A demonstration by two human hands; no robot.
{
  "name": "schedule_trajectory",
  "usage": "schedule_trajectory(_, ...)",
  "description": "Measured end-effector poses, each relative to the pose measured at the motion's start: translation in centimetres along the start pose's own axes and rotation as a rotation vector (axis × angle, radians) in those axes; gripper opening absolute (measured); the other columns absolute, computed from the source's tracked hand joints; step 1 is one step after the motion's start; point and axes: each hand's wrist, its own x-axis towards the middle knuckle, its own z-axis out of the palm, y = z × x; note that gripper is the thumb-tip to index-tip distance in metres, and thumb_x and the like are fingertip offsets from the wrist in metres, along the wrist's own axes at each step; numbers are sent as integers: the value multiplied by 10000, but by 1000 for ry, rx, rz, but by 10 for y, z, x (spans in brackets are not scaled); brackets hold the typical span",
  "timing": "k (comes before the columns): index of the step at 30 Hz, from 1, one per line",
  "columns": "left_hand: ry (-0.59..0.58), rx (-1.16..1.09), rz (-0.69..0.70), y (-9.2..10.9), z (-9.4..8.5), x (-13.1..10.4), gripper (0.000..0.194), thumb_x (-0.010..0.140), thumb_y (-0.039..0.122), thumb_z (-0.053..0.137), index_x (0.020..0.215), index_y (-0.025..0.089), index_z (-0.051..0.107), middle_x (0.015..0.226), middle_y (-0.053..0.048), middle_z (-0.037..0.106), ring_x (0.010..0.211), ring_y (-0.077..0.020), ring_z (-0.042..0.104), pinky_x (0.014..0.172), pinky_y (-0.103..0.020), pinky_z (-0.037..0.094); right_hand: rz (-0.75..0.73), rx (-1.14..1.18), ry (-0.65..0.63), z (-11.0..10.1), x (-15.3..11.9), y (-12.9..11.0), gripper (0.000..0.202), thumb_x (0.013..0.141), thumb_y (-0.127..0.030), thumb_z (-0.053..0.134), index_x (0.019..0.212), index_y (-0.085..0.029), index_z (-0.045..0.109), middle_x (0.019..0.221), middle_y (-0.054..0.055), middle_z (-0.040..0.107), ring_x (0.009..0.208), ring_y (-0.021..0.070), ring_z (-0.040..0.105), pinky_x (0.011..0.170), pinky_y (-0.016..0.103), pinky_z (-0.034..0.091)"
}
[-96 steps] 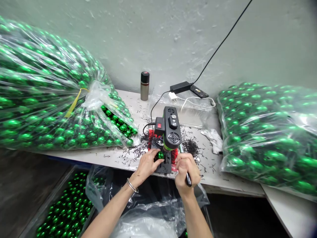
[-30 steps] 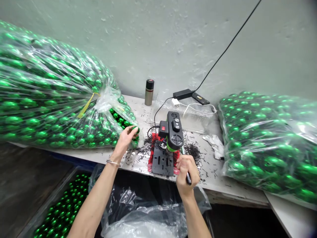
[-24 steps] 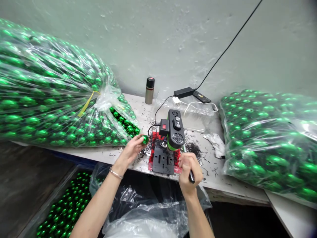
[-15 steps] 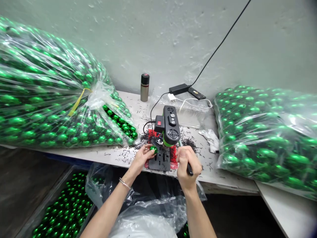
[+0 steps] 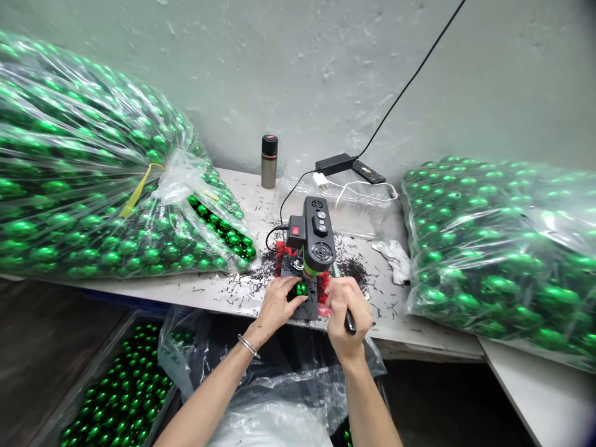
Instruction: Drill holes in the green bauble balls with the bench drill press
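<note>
A small black bench drill press (image 5: 320, 236) stands on the table, with a red switch on its side and a slotted base plate (image 5: 305, 311). My left hand (image 5: 279, 302) is closed on a shiny green ball (image 5: 300, 288), holding it over the base plate just under the drill head. Where the drill's tip meets the ball is hidden by the head. To the right of the drill press, my right hand (image 5: 348, 313) is wrapped round its lever; the lever's black end (image 5: 350, 323) sticks out below the fist.
Bulging clear bags of green balls lie left (image 5: 93, 186) and right (image 5: 484, 248). Black shavings (image 5: 354, 270) litter the table round the drill. A bottle (image 5: 269, 162), a power adapter (image 5: 334, 163) and a white cloth (image 5: 395, 261) stand behind. Below left is a lined bin of balls (image 5: 121, 385).
My left hand has moved right, bringing the green ball from the base plate's left edge to under the drill head. My right hand keeps its grip on the lever.
</note>
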Motion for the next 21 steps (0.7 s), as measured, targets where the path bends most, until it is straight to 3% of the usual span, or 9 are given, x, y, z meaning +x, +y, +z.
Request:
schedule_trajectory(5,63,6,-11,-7,11,-1,330,806,374,740,1090,209,703,1105,-101,731,1061,-279,660,1057,-541,401,-16,3,-5,2,-13,8,258,907,-51,411,702,-201,456,700,0,513,680,121,531,603,265,426)
schedule_trajectory(9,76,16,5,-9,13,-4,310,819,360,732,1087,207,702,1094,-100,729,1047,-277,655,1027,-520,423,-124,-42,-16,9,-32,27,224,932,-112,393,743,-194,483,751,14,530,666,121,520,623,286,449)
schedule_trajectory(17,80,32,28,-10,14,-6,328,843,385,707,1113,200,684,1101,-97,714,1036,-265,631,960,-467,465,-191,-84,151,27,-57,55,286,985,-226,330,734,-213,466,758,1,542,626,124,532,756,378,479)
schedule_trajectory(21,82,11,38,-11,14,-7,342,846,391,702,1124,194,680,1094,-105,714,1024,-270,628,939,-472,473,-215,-116,82,29,-61,61,277,986,-217,337,738,-217,461,744,-5,524,654,129,544,775,378,482)
